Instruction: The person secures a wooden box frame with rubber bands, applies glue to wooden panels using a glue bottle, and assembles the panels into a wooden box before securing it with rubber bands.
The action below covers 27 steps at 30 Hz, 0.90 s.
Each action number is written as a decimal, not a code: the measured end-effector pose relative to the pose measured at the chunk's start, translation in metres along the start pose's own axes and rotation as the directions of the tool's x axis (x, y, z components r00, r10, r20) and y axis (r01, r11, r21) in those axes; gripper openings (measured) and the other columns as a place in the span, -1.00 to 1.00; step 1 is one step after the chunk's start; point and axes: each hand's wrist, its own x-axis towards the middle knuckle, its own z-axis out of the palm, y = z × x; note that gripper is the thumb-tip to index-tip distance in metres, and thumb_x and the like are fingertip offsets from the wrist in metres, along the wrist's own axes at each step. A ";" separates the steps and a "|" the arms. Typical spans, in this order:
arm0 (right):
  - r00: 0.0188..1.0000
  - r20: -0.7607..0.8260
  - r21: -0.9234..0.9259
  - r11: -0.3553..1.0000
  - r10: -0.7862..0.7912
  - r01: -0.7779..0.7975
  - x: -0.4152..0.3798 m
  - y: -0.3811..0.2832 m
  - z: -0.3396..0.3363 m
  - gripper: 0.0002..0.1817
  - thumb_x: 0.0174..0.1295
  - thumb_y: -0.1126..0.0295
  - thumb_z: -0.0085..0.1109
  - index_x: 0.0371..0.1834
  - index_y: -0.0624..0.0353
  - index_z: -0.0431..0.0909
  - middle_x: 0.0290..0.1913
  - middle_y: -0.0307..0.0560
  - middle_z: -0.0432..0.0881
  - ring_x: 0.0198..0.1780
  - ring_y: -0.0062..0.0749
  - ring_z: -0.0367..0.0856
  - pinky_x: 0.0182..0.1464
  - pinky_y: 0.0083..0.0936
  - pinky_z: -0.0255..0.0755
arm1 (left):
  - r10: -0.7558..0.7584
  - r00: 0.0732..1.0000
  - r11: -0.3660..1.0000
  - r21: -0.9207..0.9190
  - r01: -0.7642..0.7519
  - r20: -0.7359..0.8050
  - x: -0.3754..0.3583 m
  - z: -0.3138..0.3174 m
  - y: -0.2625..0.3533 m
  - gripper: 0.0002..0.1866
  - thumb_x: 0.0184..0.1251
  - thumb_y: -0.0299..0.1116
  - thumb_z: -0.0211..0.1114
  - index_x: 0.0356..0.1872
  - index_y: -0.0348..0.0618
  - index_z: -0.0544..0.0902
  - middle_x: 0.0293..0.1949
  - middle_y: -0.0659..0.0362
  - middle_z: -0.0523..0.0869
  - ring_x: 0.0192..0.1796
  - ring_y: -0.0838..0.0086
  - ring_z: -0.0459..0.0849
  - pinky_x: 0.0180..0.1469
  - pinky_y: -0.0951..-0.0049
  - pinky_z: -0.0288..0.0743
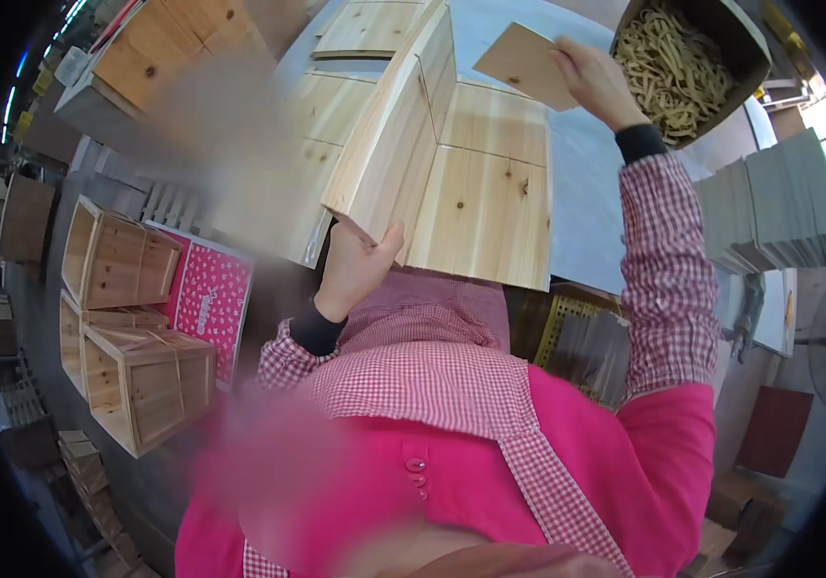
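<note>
Across the table (586, 197), the hands are well apart, and the big worry is the upright board (389, 144), on edge beside a flat panel (485, 217)! Only the left hand (360, 270) is on it, clasping the near end, so a slack grip could let it tip; whether anything else fixes it, one cannot tell. Smaller trouble on the far side: the right hand (596, 82) pinches the thin sheet (525, 65) by one edge, over the table near the panel's far end, and a loose swing could knock it on the board or the box just beside that hand. Now around them: a large blur (230, 144) hides part of the left side, crates (167, 380) stand off to the left, grey slabs (769, 207) crowd beyond the right sleeve (668, 260), and then the box (740, 34), heaped with pale strips (673, 72)
</note>
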 end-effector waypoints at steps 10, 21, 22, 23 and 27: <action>0.991 0.130 -0.018 0.999 -0.036 0.039 0.036 0.026 0.045 -0.76 0.37 0.20 -0.03 -0.16 0.10 0.53 -0.32 0.10 0.65 -0.21 0.08 0.60 -0.20 -0.08 0.44 | -0.227 0.970 0.967 -0.097 0.234 0.083 -0.006 -0.007 0.001 -0.61 0.28 -0.42 0.30 0.08 -0.39 0.52 -0.02 0.09 0.64 0.03 0.47 0.60 0.07 0.45 0.46; 0.966 0.197 -0.028 0.984 -0.166 0.175 0.078 0.052 0.069 -0.74 0.31 0.19 0.06 -0.14 0.13 0.54 -0.29 0.12 0.64 -0.19 0.05 0.61 -0.19 -0.11 0.45 | -0.277 0.955 0.961 0.009 0.277 0.104 -0.004 -0.009 0.009 -0.58 0.25 -0.45 0.29 0.10 -0.41 0.48 -0.03 0.08 0.61 0.00 0.46 0.58 0.05 0.46 0.46; 0.966 0.197 -0.025 0.984 -0.166 0.174 0.079 0.053 0.070 -0.74 0.31 0.19 0.06 -0.14 0.13 0.54 -0.29 0.12 0.64 -0.19 0.05 0.61 -0.19 -0.11 0.45 | -0.279 0.955 0.960 0.012 0.280 0.103 -0.005 -0.009 0.009 -0.58 0.25 -0.45 0.29 0.10 -0.41 0.48 -0.03 0.08 0.61 0.00 0.46 0.58 0.05 0.46 0.46; 0.962 0.248 -0.040 0.991 -0.110 0.124 0.081 0.055 0.070 -0.69 0.26 0.13 0.08 -0.16 0.15 0.57 -0.26 0.14 0.64 -0.16 0.07 0.61 -0.14 -0.12 0.46 | -0.300 0.948 0.953 -0.002 0.302 0.110 -0.005 -0.009 0.010 -0.58 0.25 -0.45 0.29 0.10 -0.41 0.47 -0.02 0.08 0.61 0.01 0.46 0.58 0.05 0.46 0.46; 0.939 0.340 -0.086 0.993 -0.044 0.078 0.089 0.049 0.060 -0.60 0.13 0.02 0.15 -0.27 0.18 0.60 -0.27 0.17 0.66 -0.16 0.10 0.62 -0.09 -0.11 0.48 | -0.325 0.939 0.944 -0.019 0.329 0.110 -0.006 -0.009 0.010 -0.58 0.26 -0.45 0.29 0.11 -0.40 0.47 -0.01 0.09 0.61 0.02 0.45 0.58 0.06 0.45 0.46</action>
